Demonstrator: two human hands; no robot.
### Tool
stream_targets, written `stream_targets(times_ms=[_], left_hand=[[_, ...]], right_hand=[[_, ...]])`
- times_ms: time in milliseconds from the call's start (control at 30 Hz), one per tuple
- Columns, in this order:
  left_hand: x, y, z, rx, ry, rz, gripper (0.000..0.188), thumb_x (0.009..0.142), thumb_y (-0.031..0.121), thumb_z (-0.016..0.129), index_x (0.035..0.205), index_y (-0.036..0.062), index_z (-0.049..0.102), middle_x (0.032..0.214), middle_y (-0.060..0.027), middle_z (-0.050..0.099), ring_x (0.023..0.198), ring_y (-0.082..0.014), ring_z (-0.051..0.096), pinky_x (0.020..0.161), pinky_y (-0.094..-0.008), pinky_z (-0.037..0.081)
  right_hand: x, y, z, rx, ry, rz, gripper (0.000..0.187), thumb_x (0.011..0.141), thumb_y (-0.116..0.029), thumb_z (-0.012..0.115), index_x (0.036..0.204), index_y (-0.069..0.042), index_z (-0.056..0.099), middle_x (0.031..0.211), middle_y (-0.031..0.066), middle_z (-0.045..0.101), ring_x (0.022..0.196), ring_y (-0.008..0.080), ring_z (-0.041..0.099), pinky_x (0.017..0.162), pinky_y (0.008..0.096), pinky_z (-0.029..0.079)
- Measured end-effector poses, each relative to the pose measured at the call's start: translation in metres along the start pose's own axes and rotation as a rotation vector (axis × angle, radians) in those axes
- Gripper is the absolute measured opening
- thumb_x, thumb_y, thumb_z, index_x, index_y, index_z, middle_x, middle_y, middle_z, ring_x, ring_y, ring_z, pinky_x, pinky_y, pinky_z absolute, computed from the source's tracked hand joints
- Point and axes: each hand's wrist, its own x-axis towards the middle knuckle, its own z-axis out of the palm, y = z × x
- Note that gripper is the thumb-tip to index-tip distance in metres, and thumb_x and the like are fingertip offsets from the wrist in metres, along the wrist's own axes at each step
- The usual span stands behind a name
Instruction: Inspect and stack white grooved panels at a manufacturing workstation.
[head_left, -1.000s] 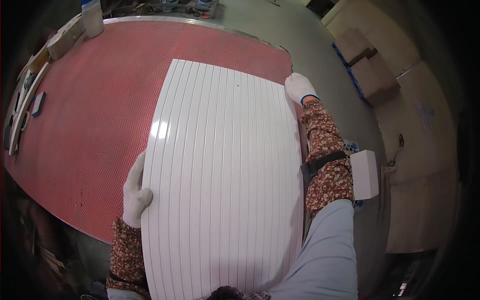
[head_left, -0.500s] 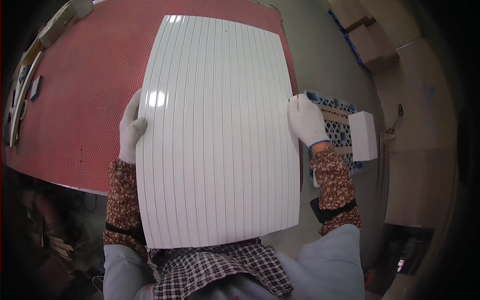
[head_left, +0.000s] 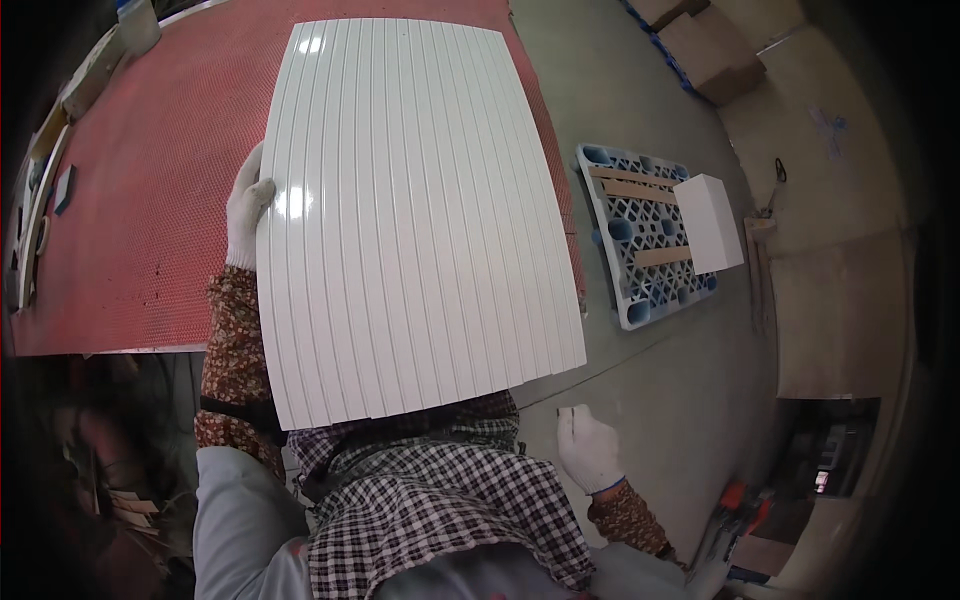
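Observation:
A large white ribbed panel [head_left: 410,210] is lifted off the red perforated table [head_left: 140,180] and held up in front of my chest. My left hand [head_left: 245,205], in a white glove, grips the panel's left edge. My right hand [head_left: 588,450], also gloved, hangs free low at the right, off the panel, fingers loosely curled with nothing in them. The panel hides much of the table's right side.
A blue plastic pallet [head_left: 640,235] lies on the grey floor at the right, carrying wooden strips and a white block [head_left: 708,222]. Cardboard boxes [head_left: 715,60] stand at the upper right. Tools and a container [head_left: 140,20] line the table's left and far edges.
The panel has come up off the table toward me. My right hand let go of its right edge and dropped low at the right; the left hand kept its grip.

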Motion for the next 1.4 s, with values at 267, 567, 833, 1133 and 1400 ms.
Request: stream_targets(times_ms=[267,567,833,1133,1400], left_hand=[[-0.006,0.006,0.003,-0.056,0.034,-0.033,0.070,0.085,0.008,0.053,0.151,-0.0104,0.040,0.141,-0.0265,0.058,0.122,-0.0268,0.064,0.102,-0.0354,0.055],[0.010,0.016,0.001,-0.125,-0.102,0.008,0.070,0.087,0.009,0.057,0.151,-0.0101,0.039,0.138,-0.0250,0.058,0.121,-0.0274,0.065,0.100,-0.0383,0.058],[-0.010,0.001,-0.009,-0.018,0.055,-0.016,0.070,0.088,0.008,0.054,0.153,-0.0096,0.037,0.146,-0.0250,0.053,0.130,-0.0278,0.060,0.109,-0.0379,0.052],[-0.025,0.024,0.001,0.040,0.141,-0.064,0.079,0.075,0.002,0.051,0.153,-0.0074,0.041,0.146,-0.0244,0.052,0.133,-0.0298,0.056,0.113,-0.0442,0.049],[-0.018,0.021,0.008,0.138,0.194,-0.120,0.085,0.069,0.002,0.053,0.153,-0.0047,0.042,0.150,-0.0234,0.049,0.143,-0.0338,0.047,0.122,-0.0468,0.036]], right_hand=[[0.041,-0.024,-0.034,0.246,0.374,0.038,0.018,0.103,-0.019,0.060,0.092,-0.005,0.060,0.063,0.0171,0.062,0.056,0.0383,0.065,0.050,0.0475,0.049],[0.056,-0.034,-0.035,0.229,0.371,0.051,0.020,0.103,-0.021,0.061,0.089,-0.005,0.059,0.063,0.0166,0.062,0.056,0.0383,0.065,0.052,0.0481,0.050],[0.095,-0.033,-0.062,0.191,0.222,-0.010,0.022,0.103,-0.023,0.057,0.093,-0.004,0.058,0.067,0.0198,0.065,0.063,0.0411,0.067,0.057,0.0519,0.052],[0.317,-0.069,-0.104,0.011,0.258,-0.156,0.032,0.104,-0.029,0.049,0.103,0.001,0.059,0.082,0.0248,0.071,0.080,0.0463,0.070,0.074,0.0565,0.055],[0.500,-0.097,-0.158,-0.016,0.299,-0.086,0.042,0.104,-0.033,0.043,0.115,0.000,0.066,0.114,0.0284,0.071,0.109,0.0467,0.067,0.097,0.0550,0.052]])
